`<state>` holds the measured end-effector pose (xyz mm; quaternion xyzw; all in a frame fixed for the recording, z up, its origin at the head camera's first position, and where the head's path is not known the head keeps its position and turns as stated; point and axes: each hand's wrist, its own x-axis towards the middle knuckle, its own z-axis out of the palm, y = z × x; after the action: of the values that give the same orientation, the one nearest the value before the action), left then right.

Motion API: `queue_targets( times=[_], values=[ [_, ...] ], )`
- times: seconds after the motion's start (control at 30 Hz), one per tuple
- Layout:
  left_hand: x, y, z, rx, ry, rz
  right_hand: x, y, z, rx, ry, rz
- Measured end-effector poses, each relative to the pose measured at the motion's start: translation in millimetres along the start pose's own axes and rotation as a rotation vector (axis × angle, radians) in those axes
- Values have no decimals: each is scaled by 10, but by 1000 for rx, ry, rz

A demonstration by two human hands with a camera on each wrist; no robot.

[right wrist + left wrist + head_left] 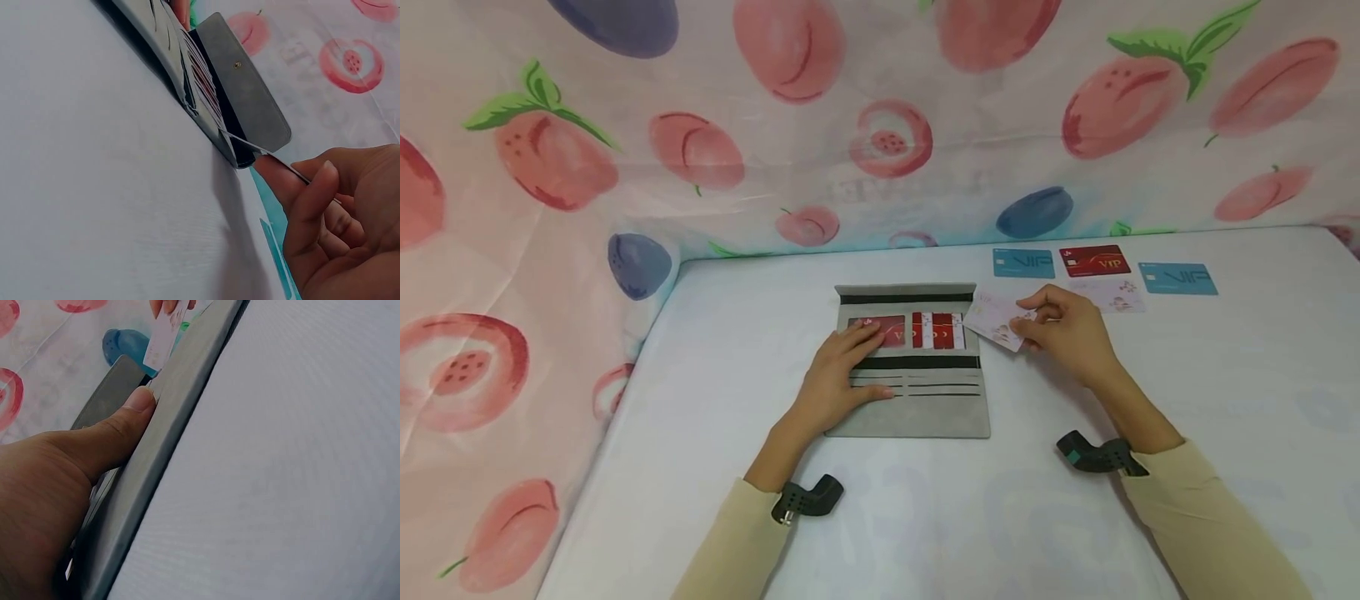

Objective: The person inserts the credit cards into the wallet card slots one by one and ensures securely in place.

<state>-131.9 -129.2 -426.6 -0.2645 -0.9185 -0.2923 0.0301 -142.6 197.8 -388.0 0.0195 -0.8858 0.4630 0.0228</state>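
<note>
A grey card wallet (917, 420) lies opened flat on the white table, its flap raised at the far edge. My left hand (831, 379) rests on the wallet's left side with fingers spread; in the left wrist view the thumb (128, 422) presses on its surface. Red VIP cards (892, 332) show in the wallet's slots, with red and white card edges (943, 332) to their right. Between thumb and fingers, my right hand (1071, 332) pinches a pale pink floral card (990, 318). That card's corner reaches the wallet's right edge; in the right wrist view it appears edge-on.
Behind the right hand lie a blue VIP card (1023, 263), a red VIP card (1095, 261), another blue card (1177, 279) and a pink floral card (1112, 297). A fruit-patterned cloth (887, 200) stands along the table's back and left.
</note>
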Motion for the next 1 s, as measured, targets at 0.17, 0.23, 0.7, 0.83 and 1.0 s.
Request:
queue_targets(
  times=[0.17,0.23,0.7,0.83,1.0],
  values=[
    [-7,-7,-5,4,-4,-1,-7,11,36,13,10,22],
    [-8,-7,-6,3,-7,-2,-11,12,49,21,18,27],
    [-8,-5,-20,-4,-6,-17,-5,-21,100,104,-95,123],
    [-9,-13,-7,-16,2,-14,8,9,140,82,-125,136],
    [-3,-6,2,-23,3,-6,0,12,122,27,-114,135]
  ],
)
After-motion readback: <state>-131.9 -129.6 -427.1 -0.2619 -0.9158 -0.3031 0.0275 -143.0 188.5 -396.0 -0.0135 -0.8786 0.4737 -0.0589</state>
